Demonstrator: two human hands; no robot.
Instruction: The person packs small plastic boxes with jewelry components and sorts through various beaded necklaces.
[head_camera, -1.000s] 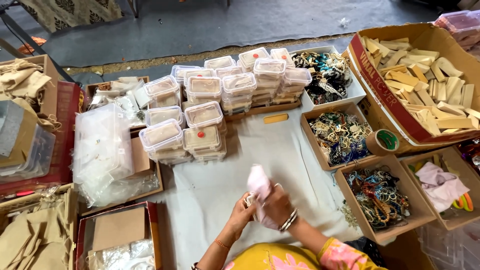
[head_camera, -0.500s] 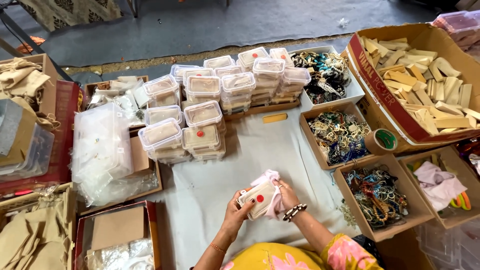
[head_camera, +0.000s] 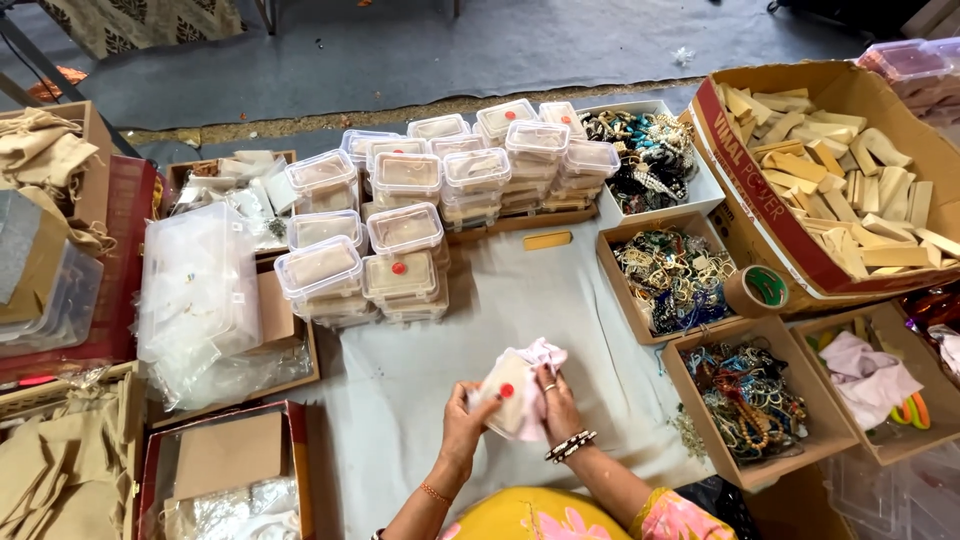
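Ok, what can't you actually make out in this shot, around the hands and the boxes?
Head view only:
- Small box in both hands: a pink cloth and the left hand cover most of it; its contents are hidden.
- Right hand: its palm is turned away.
- Stacked clear boxes: contents are blurred behind lids.
- Jewellery trays: pieces are too small and tangled.
- Scissors: half under a cloth.

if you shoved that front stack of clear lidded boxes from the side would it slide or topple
The front stack of clear boxes is only a few boxes high and wider than tall, so it would probably slide on the grey cloth rather than tip. The thin plastic and flat contents suggest it is light. The smooth lids might let the upper boxes shift sideways.
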